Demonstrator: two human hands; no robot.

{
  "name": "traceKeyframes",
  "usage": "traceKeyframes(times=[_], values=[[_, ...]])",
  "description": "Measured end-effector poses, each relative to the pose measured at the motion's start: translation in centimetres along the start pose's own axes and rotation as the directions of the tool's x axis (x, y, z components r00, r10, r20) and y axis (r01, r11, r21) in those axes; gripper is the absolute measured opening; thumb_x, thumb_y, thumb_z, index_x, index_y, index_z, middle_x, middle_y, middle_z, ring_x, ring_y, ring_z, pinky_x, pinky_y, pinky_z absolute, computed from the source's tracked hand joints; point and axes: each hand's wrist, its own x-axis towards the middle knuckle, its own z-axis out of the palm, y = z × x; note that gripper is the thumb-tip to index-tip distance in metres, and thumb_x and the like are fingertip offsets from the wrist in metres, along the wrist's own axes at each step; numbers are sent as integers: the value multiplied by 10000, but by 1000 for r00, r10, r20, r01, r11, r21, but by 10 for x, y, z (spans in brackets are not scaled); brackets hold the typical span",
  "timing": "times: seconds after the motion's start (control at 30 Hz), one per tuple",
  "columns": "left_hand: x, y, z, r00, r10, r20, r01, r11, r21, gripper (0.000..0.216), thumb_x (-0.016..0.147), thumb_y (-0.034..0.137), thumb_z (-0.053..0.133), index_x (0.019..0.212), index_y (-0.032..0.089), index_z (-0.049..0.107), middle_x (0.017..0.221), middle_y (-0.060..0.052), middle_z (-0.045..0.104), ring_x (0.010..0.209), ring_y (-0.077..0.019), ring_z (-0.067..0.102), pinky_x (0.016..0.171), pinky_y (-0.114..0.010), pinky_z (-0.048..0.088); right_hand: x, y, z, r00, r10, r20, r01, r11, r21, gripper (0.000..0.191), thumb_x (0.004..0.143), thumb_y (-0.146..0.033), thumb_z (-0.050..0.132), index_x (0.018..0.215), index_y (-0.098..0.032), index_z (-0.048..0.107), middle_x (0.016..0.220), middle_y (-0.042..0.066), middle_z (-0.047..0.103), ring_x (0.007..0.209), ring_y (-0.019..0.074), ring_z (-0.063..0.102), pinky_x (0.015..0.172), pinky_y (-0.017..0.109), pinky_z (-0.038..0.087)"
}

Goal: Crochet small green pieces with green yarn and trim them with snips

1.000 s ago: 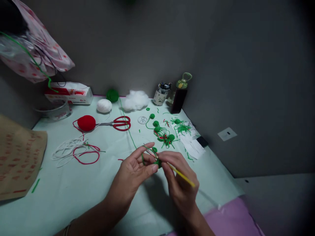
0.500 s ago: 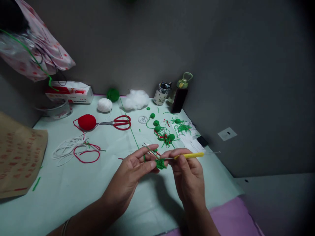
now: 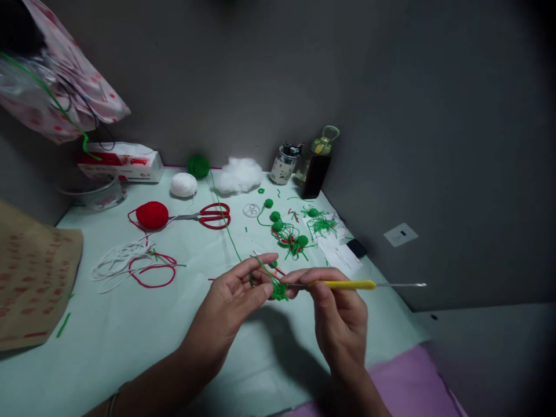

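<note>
Between thumb and fingers, my left hand (image 3: 226, 304) pinches a small green crochet piece (image 3: 279, 291), with green yarn running over its raised index finger. My right hand (image 3: 341, 313) grips a yellow-handled crochet hook (image 3: 347, 285) whose left tip meets the piece; a metal end sticks out to the right. The working strand leads back toward a green yarn ball (image 3: 198, 167) at the rear of the table. The exact stitch at the hook tip is too small to make out.
Red-handled scissors (image 3: 214, 216), a red yarn ball (image 3: 152, 215) and a white yarn ball (image 3: 183, 185) lie left of centre. Behind are white stuffing (image 3: 240, 175), a pen cup (image 3: 284, 166) and a bottle (image 3: 319, 168). Green yarn scraps (image 3: 324, 225) lie right; a paper bag (image 3: 39, 278) stands left.
The crochet hook has turned from a slight upward slant to nearly level, and its handle has shifted right with my right hand. The green piece has moved slightly left.
</note>
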Motion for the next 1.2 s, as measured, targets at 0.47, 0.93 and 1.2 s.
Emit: traceKeyframes(times=[0.47, 0.93, 1.2], values=[[2, 2, 2, 998, 36, -58, -36, 999, -3, 393, 772, 218, 833, 1151, 231, 733, 788, 31, 667, 771, -104, 613, 763, -223, 485, -8, -3, 0, 849, -411, 331, 528, 640, -559, 255, 963, -52, 542, 1168, -169, 640, 1112, 91, 701, 1015, 178, 671, 839, 328, 588], [0, 10, 5, 998, -44, 39, 47, 996, -76, 463, 803, 221, 796, 1252, 202, 685, 833, 21, 610, 467, -1, 359, 415, -130, 375, -2, 1, 0, 983, -181, -25, 179, 980, -83, 222, 992, -171, 531, 1012, -246, 740, 905, 39, 693, 844, 180, 638, 744, 350, 556], [0, -2, 6, 999, -37, 16, 38, 995, -88, 531, 790, 261, 815, 1292, 200, 651, 858, 12, 635, 416, 10, 385, 413, -157, 415, -10, 4, 5, 931, -335, 147, 363, 792, -490, 374, 919, -58, 606, 1198, -287, 706, 1063, 43, 712, 973, 191, 667, 816, 345, 572]])
